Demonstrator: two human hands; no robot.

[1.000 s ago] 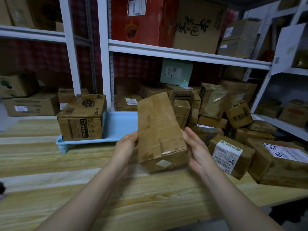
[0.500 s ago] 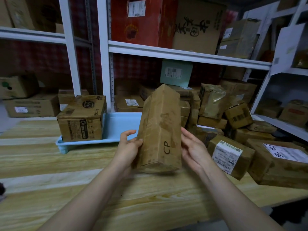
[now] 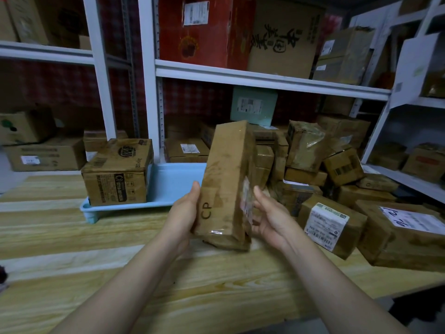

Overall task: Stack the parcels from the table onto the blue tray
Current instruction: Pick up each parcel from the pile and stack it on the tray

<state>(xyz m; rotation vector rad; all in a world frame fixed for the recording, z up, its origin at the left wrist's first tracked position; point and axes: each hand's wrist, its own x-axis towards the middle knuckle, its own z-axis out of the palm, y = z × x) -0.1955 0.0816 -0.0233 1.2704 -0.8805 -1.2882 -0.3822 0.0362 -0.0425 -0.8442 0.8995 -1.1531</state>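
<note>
A tall brown parcel marked "CP" (image 3: 225, 182) stands upright just above the wooden table (image 3: 216, 285), held between both hands. My left hand (image 3: 184, 213) grips its left side, thumb on the front face. My right hand (image 3: 269, 219) cups its right side, where a label shows; the fingers are partly hidden behind the parcel. Behind it lies the blue tray (image 3: 168, 184), with one printed cardboard box (image 3: 118, 172) standing on its left half. A heap of several brown parcels (image 3: 337, 189) covers the table's right side.
White metal shelving (image 3: 265, 78) with more boxes rises behind the table and to the right. A labelled parcel (image 3: 330, 227) and a large box marked in pen (image 3: 404, 235) sit close to my right hand. Boxes (image 3: 45, 153) rest at the far left.
The parcel has been turned in my hands from a tilted, flat-face view to upright, its "CP" face and labelled side now showing. Both hands stayed on it.
</note>
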